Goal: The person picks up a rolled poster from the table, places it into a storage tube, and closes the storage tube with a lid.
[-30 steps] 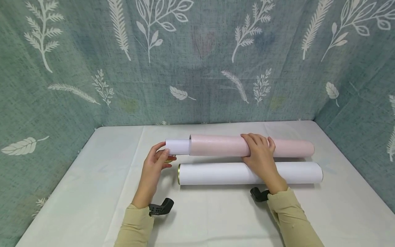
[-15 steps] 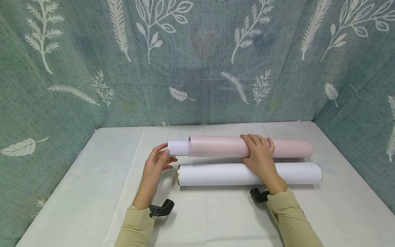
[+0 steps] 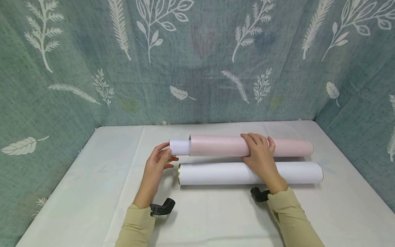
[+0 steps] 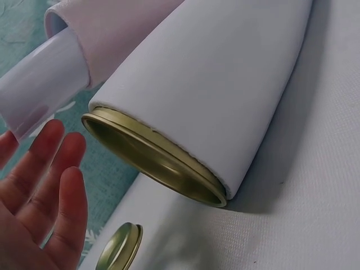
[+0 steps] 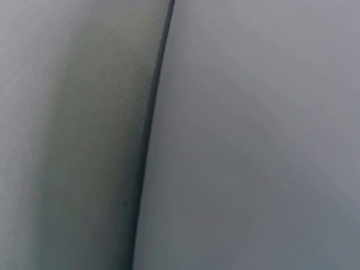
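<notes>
My left hand (image 3: 154, 166) pinches the outer end of a rolled sheet of white paper (image 3: 180, 147) between thumb and index finger. The roll's other end is hidden inside a pink cardboard tube (image 3: 219, 146), whose left mouth surrounds it. Over the middle of that tube lies my right hand (image 3: 260, 154), gripping it from above. A white cardboard tube (image 3: 216, 173) lies just in front, under my right wrist. Its gold-rimmed end (image 4: 154, 157) faces the left wrist camera, where the left hand's other fingers (image 4: 70, 208) stand spread and free.
A small gold metal lid (image 4: 129, 247) stands on the white-covered table (image 3: 77, 192) near my left fingers, partly hidden by them in the head view. Leaf-patterned green fabric (image 3: 197, 85) encloses the back and sides. The right wrist view is filled by a blurred white tube surface (image 5: 253, 140).
My left hand has moved slightly right, and the paper roll has slid a little further into the pink tube. The right hand and both tubes stay in place.
</notes>
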Tool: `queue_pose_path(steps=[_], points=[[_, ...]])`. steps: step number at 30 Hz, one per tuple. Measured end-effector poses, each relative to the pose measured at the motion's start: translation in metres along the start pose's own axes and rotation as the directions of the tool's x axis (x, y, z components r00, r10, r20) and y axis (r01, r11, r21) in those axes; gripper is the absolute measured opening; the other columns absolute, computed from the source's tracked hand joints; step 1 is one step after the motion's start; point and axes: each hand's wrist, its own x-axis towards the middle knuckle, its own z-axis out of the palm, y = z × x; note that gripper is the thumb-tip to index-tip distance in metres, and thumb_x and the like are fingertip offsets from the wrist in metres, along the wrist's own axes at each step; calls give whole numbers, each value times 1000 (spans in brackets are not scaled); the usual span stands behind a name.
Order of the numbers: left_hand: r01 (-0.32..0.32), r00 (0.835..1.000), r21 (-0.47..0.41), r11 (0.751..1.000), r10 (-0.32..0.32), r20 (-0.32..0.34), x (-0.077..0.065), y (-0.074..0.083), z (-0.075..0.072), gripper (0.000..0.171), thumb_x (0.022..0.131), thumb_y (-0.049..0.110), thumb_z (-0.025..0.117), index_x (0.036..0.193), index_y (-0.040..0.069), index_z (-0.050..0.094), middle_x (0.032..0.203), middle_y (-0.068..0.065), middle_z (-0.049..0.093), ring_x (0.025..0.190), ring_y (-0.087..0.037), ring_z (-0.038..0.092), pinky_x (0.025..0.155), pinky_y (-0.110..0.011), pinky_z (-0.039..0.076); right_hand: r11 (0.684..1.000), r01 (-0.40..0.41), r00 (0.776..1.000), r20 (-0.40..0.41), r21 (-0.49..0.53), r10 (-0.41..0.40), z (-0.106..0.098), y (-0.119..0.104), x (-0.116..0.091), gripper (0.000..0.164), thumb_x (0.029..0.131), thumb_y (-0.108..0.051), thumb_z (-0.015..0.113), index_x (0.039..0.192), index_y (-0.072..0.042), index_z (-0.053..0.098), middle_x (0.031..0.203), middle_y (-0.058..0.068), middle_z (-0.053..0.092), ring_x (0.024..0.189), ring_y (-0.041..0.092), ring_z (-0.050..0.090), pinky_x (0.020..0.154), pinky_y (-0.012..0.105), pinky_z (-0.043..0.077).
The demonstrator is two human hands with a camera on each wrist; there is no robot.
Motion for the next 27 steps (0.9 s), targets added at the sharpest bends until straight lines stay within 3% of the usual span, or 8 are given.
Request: queue_pose_path(steps=[12,22,27], points=[[-8,996,59,998,3,88,1,0,5,46,88,40,53,127,19,43,105,-13,59,90,-23,60,72,-36,49,1000,8,1000,2,0,-8,-1,0,0,73,57,-10,82,123,-17,50,119,5,48,112,29,37,95,57,10],[2,996,68,998,-8,94,-9,23,13,40,91,29,51,127,13,43,106,-18,58,92,-30,59,75,-48,46,1000,15,1000,-6,-5,-15,0,1,1,73,57,-10,81,123,-17,50,119,4,49,111,28,38,94,57,11],[5,994,83,997,-14,106,-10,27,16,40,92,27,51,128,13,41,108,-18,58,93,-30,59,77,-49,45,1000,10,1000,-3,-3,-10,-1,1,1,72,58,-11,82,122,-17,50,119,4,49,111,28,38,94,57,11]])
